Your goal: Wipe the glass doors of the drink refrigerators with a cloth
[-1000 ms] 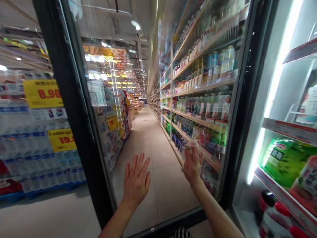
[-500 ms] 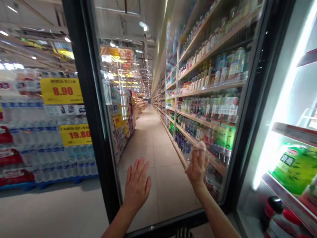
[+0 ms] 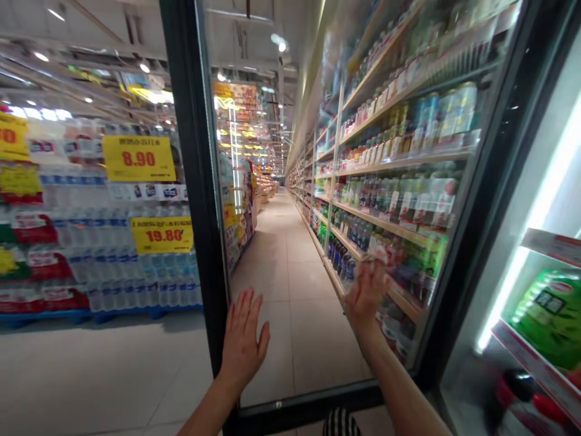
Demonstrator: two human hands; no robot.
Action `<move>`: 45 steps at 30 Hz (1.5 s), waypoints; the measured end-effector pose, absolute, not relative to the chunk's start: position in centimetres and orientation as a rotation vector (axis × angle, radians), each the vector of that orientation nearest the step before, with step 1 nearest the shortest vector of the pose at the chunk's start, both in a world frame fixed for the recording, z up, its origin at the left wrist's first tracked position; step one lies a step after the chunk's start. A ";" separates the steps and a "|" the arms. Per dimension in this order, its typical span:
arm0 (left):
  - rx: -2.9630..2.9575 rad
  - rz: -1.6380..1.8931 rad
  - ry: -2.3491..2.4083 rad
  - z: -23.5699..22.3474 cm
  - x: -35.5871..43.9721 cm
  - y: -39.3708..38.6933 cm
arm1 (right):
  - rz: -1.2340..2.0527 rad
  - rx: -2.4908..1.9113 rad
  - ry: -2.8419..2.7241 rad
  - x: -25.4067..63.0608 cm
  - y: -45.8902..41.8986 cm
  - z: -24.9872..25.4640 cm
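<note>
Before me stands a glass door [image 3: 313, 351] in a black frame [image 3: 193, 151]. My left hand [image 3: 242, 336] lies flat against the lower left of the glass, its fingers stretched out and near the frame's left upright. Lower right on the same pane, my right hand [image 3: 367, 297] is blurred by motion. A crumpled whitish cloth [image 3: 380, 254] shows at its fingertips, pressed to the glass. The fingers hide part of the cloth.
On the right, a lit cooler holds a green drink pack [image 3: 549, 315] on its shelf. Stacked water bottles [image 3: 136, 272] with yellow price signs [image 3: 138, 158] stand on the left. Through the glass I see an aisle [image 3: 275, 242] and bottle shelves [image 3: 399, 160].
The view has swung left, so the door sits farther right. My left hand has come closer to the left upright. My right hand has shifted slightly with the cloth on the pane.
</note>
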State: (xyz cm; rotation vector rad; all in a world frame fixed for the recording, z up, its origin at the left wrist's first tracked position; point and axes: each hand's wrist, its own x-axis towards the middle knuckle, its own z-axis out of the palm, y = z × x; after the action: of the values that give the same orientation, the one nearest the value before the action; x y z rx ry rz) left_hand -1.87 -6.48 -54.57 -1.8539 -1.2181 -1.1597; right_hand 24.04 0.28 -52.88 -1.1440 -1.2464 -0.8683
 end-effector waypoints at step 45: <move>-1.875 -1.208 -1.121 -53.9 2.0 -7.0 | -0.743 -1.292 -1.107 30.2 0.5 -56.5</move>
State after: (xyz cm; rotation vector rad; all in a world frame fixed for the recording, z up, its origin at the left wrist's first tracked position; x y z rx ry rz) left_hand 1.97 -7.00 -53.86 -1.8753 -1.1215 -1.2084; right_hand 30.19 0.47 -56.54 -1.2922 -1.1069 -0.7435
